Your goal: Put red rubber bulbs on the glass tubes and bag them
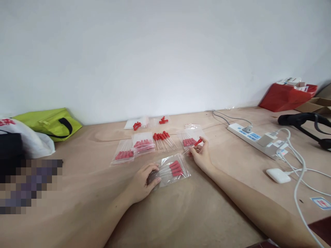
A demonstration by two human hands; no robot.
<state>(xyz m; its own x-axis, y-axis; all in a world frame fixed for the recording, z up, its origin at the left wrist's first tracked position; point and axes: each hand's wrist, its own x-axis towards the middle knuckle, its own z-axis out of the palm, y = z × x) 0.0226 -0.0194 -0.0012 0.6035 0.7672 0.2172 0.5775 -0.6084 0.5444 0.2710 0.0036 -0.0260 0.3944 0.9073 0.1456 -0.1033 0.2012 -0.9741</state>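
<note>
My left hand (144, 181) is closed on the left end of a clear plastic bag (167, 181). Inside that bag lie several thin pale sticks with red handles (176, 168), the red ends pointing right. Between the fingers of my right hand (203, 155) is a single red-handled stick (198, 142), its red end up and its thin shaft slanting down left towards the bag. Just behind that hand lies a filled bag (189, 133). A loose fan of red-handled sticks (161, 137) rests on the table further back.
Two more filled bags (124, 155) (143, 143) lie left of the loose sticks. Red loops (137, 126) sit on plastic bags near the wall. To the right are a power strip (245, 137), a white charger (278, 175) and cables. A green bag (51, 120) stands left, a red bag (287, 96) far right.
</note>
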